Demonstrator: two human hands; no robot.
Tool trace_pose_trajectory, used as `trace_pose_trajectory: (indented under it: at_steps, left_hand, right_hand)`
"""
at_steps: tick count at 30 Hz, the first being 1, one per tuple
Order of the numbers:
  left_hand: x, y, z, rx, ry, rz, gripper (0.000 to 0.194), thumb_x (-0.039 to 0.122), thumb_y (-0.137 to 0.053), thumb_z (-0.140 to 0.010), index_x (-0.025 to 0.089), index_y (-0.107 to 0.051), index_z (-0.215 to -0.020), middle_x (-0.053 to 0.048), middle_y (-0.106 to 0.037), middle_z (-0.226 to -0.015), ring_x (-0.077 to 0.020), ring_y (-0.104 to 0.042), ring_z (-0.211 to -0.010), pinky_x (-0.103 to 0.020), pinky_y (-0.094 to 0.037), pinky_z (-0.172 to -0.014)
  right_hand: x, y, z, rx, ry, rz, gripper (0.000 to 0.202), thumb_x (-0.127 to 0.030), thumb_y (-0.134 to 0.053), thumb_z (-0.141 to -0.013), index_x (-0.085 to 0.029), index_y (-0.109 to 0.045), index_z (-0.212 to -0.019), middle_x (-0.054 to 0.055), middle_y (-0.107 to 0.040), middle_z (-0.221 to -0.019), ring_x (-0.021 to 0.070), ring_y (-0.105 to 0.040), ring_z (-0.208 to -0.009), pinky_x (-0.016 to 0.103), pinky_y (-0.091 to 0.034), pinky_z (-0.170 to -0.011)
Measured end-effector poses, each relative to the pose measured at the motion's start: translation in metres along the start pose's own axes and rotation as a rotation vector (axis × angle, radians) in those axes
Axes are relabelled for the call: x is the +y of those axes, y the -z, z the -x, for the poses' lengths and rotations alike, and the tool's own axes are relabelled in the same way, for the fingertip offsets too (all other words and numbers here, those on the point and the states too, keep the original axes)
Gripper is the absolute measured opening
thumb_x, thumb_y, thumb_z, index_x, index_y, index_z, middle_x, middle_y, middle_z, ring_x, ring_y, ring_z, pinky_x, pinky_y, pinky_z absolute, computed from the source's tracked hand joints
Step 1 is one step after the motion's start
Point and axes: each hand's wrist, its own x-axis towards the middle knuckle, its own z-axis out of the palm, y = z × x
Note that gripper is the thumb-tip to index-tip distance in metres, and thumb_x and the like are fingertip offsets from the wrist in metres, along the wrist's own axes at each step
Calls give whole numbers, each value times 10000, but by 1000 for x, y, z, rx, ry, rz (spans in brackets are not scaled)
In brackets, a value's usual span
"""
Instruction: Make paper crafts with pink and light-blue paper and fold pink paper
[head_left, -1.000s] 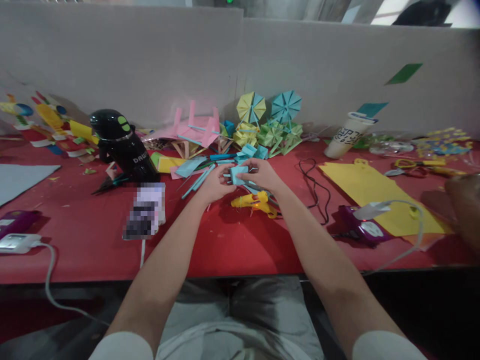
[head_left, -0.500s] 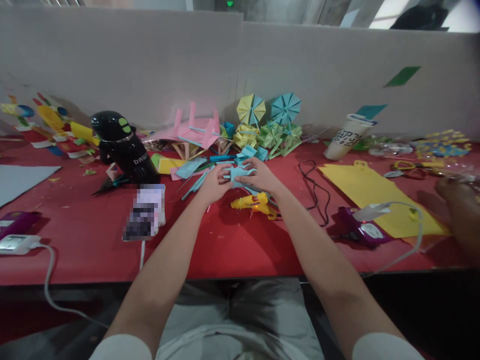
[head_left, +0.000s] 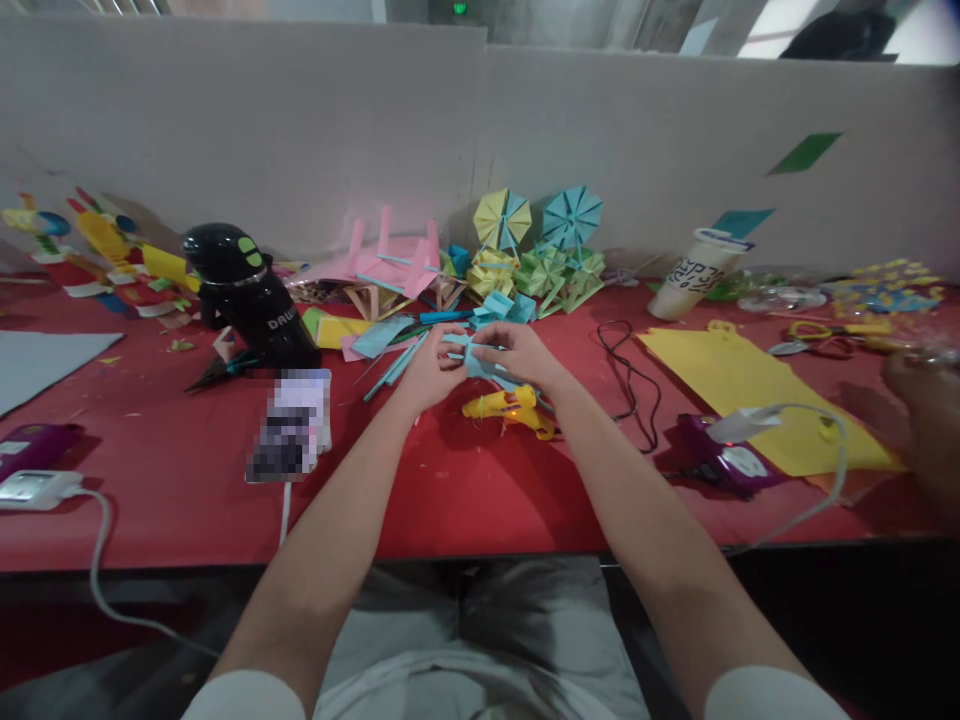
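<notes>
Between my two hands is a piece of folded light-blue paper (head_left: 475,364). My left hand (head_left: 435,368) grips it from the left with curled fingers. From the right, my right hand (head_left: 516,352) pinches the same paper; the fingers partly cover it, so its full shape is hidden. Just below my right hand a yellow glue gun (head_left: 510,405) lies on the red table, nozzle to the left, a small orange light on it. Blue paper strips (head_left: 394,372) lie left of my left hand. Behind my hands lie more blue folded pieces (head_left: 504,308).
A black bottle (head_left: 255,300) and a phone (head_left: 292,425) are at left. Paper umbrellas (head_left: 572,217) and a pink paper piece (head_left: 394,262) stand behind. At right are a cup (head_left: 694,275), yellow paper (head_left: 750,390), a purple power socket (head_left: 727,455), scissors (head_left: 825,338) and another person's hand (head_left: 919,400).
My fingers have shifted slightly around the blue paper, which shows less of its flat face now. The glue gun stays in place.
</notes>
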Motion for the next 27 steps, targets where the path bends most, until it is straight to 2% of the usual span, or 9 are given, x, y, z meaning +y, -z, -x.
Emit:
trace_pose_trajectory:
  at_steps: [3, 7, 13, 16, 18, 20, 23, 27]
  left_hand:
    - [1, 0, 0, -8, -46, -8, 380, 92, -658, -689, 212, -504, -1016, -2, -638, -921, -140, -666, -865, -326, -570, -837]
    - [5, 0, 1, -17, -108, -104, 199, 90, -630, -709, 183, -602, -883, -42, -658, -992, -177, -643, -985, -339, -558, -887]
    - [2, 3, -1, 26, -61, -136, 316, 81, -648, -695, 179, -677, -994, -69, -692, -1090, -192, -647, -1012, -371, -551, -922]
    - [-2, 6, -3, 68, -26, -152, 362, 83, -653, -685, 175, -678, -1034, -74, -701, -1091, -199, -645, -1045, -367, -552, -924]
    - [-4, 7, -4, 78, -9, -159, 382, 82, -654, -682, 161, -678, -1056, -85, -704, -1095, -207, -642, -1069, -363, -548, -930]
    - [-4, 8, -4, 81, 3, -157, 401, 78, -658, -676, 142, -676, -1071, -99, -707, -1095, -214, -645, -1072, -359, -546, -933]
    - [-6, 9, -4, 85, 21, -148, 419, 77, -667, -660, 134, -672, -1075, -103, -710, -1082, -219, -654, -1059, -363, -543, -936]
    - [-12, 10, -6, 119, 30, -138, 440, 70, -684, -623, 137, -667, -1058, -109, -698, -1108, -224, -650, -1066, -375, -536, -944]
  right_hand:
    - [2, 0, -1, 9, 12, -9, 291, -433, -739, -691, -184, -657, -818, 50, -669, -824, 175, -585, -764, 335, -492, -738]
    - [3, -1, -2, 17, 22, -8, 300, -448, -739, -696, -195, -677, -843, 58, -689, -866, 192, -600, -817, 341, -487, -777]
    - [4, -1, -2, 35, 16, 42, 288, -442, -708, -735, -194, -724, -882, 61, -698, -885, 192, -606, -821, 349, -497, -775]
    - [4, 11, 0, 69, -39, 60, 283, -404, -640, -786, -199, -728, -961, 67, -705, -921, 186, -616, -808, 338, -527, -727]
    - [4, 26, 4, 128, -94, 126, 270, -335, -606, -788, -185, -720, -982, 76, -707, -931, 186, -618, -798, 336, -537, -711]
    - [3, 46, 13, 180, -148, 236, 260, -227, -581, -748, -164, -713, -963, 92, -711, -964, 198, -627, -827, 358, -541, -759]
    - [-4, 73, 31, 49, -250, 360, 322, -161, -573, -696, -167, -711, -987, 108, -711, -1056, 231, -643, -906, 392, -531, -849]
    - [-22, 90, 54, -350, -334, 320, 454, -249, -642, -707, -195, -682, -1156, 99, -681, -1190, 270, -622, -1068, 386, -514, -898]
